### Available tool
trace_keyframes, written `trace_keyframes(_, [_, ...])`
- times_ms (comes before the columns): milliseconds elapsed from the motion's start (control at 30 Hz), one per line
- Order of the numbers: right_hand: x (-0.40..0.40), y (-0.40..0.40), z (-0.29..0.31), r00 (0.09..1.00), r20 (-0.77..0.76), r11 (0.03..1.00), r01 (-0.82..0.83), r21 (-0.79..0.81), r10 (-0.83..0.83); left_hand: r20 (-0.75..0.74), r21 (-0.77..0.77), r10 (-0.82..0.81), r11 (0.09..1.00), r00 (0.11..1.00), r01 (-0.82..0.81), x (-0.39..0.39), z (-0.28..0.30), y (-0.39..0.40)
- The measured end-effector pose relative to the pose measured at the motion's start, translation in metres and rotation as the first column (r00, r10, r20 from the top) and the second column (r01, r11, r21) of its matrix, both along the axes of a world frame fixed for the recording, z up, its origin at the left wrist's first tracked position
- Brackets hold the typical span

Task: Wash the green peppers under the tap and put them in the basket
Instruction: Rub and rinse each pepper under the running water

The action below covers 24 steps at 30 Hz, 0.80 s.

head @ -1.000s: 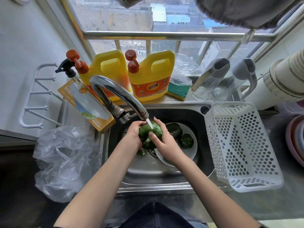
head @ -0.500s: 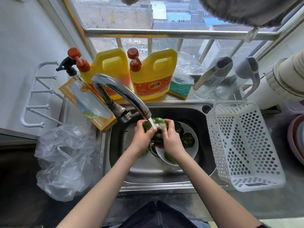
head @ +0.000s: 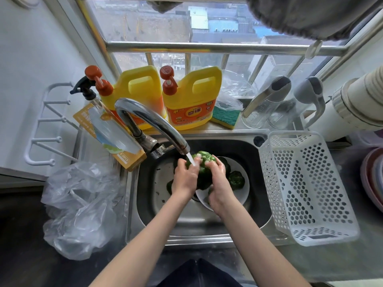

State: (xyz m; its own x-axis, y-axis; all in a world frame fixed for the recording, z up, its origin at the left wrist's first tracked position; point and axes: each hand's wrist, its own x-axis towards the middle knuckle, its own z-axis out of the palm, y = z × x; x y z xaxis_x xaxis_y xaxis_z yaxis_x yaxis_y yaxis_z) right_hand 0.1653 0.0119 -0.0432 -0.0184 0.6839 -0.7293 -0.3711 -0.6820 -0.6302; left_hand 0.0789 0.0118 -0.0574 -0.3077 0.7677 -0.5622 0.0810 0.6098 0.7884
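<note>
Both hands hold one green pepper (head: pixel 204 160) under the running tap (head: pixel 157 125) over the steel sink (head: pixel 186 220). My left hand (head: pixel 185 177) grips its left side, with water falling past the fingers. My right hand (head: pixel 217 183) grips its right side. Below them a white plate (head: pixel 242 191) in the sink carries more green peppers (head: pixel 236 179), partly hidden by my hands. Another dark green piece (head: pixel 170 186) lies in the sink left of my left hand. The white perforated basket (head: pixel 306 189) stands empty at the sink's right edge.
Two yellow detergent jugs (head: pixel 192 96), a spray bottle (head: pixel 87 90), an orange box (head: pixel 112 137) and a sponge (head: pixel 226 117) line the ledge behind the sink. A crumpled plastic bag (head: pixel 80 206) lies on the left counter. Glass bottles (head: pixel 263 104) and a white pipe (head: pixel 356 104) stand at the back right.
Both hands have lifted the pepper higher and closer to the spout, and they have turned it between them under the water.
</note>
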Motion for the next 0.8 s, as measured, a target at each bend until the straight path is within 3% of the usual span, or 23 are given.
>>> trace_keyframes(133, [-0.007, -0.003, 0.004, 0.997, 0.025, 0.997, 0.069, 0.035, -0.07, -0.452, 0.102, -0.081, 0.985, 0.888, 0.142, 0.003, 0.01, -0.011])
trace_keyframes(233, [0.009, 0.012, 0.015, 0.978, 0.13, 0.984, -0.171, 0.05, 0.163, -0.658, 0.068, -0.146, 0.966, 0.739, 0.251, -0.016, 0.014, -0.01])
trace_keyframes(267, [0.015, 0.019, 0.017, 0.934, 0.187, 0.949, -0.315, 0.028, 0.305, -0.625, 0.068, -0.159, 0.964, 0.764, 0.256, -0.02, 0.012, -0.008])
trace_keyframes(300, [0.018, 0.025, 0.021, 0.875, 0.213, 0.896, -0.443, -0.011, 0.435, -0.465, 0.105, -0.156, 0.968, 0.871, 0.229, -0.023, 0.01, -0.004])
trace_keyframes(333, [0.019, 0.03, 0.026, 0.828, 0.191, 0.847, -0.529, -0.047, 0.528, -0.177, 0.167, -0.152, 0.969, 0.972, 0.182, -0.023, 0.012, -0.001])
trace_keyframes(367, [0.019, 0.033, 0.028, 0.812, 0.143, 0.824, -0.563, -0.065, 0.566, 0.106, 0.201, -0.146, 0.972, 0.984, 0.122, -0.023, 0.015, 0.002])
trace_keyframes(400, [0.019, 0.034, 0.028, 0.822, 0.096, 0.827, -0.559, -0.06, 0.562, 0.296, 0.212, -0.136, 0.975, 0.945, 0.075, -0.022, 0.014, 0.002])
trace_keyframes(433, [0.017, 0.033, 0.029, 0.851, 0.057, 0.853, -0.52, -0.044, 0.522, 0.376, 0.206, -0.132, 0.977, 0.917, 0.057, -0.021, 0.014, 0.003])
trace_keyframes(533, [0.008, 0.025, 0.027, 0.948, -0.015, 0.947, -0.317, 0.057, 0.318, 0.375, 0.149, -0.013, 0.988, 0.927, -0.046, -0.017, 0.013, 0.006])
trace_keyframes(600, [-0.004, 0.011, 0.02, 0.955, 0.123, 0.942, -0.288, 0.174, 0.269, 0.415, 0.074, 0.114, 0.985, 0.902, -0.158, -0.015, 0.011, 0.011])
trace_keyframes(667, [-0.01, -0.001, 0.012, 0.858, 0.434, 0.855, -0.423, 0.299, 0.273, 0.476, 0.015, 0.194, 0.973, 0.858, -0.229, -0.014, 0.012, 0.015])
trace_keyframes(733, [-0.006, -0.005, 0.008, 0.674, 0.699, 0.738, -0.594, 0.32, 0.24, 0.521, -0.082, 0.275, 0.958, 0.808, -0.273, -0.011, 0.019, 0.017])
trace_keyframes(800, [0.001, -0.005, 0.004, 0.566, 0.806, 0.662, -0.673, 0.33, 0.174, 0.55, -0.199, 0.33, 0.944, 0.767, -0.263, -0.008, 0.025, 0.02])
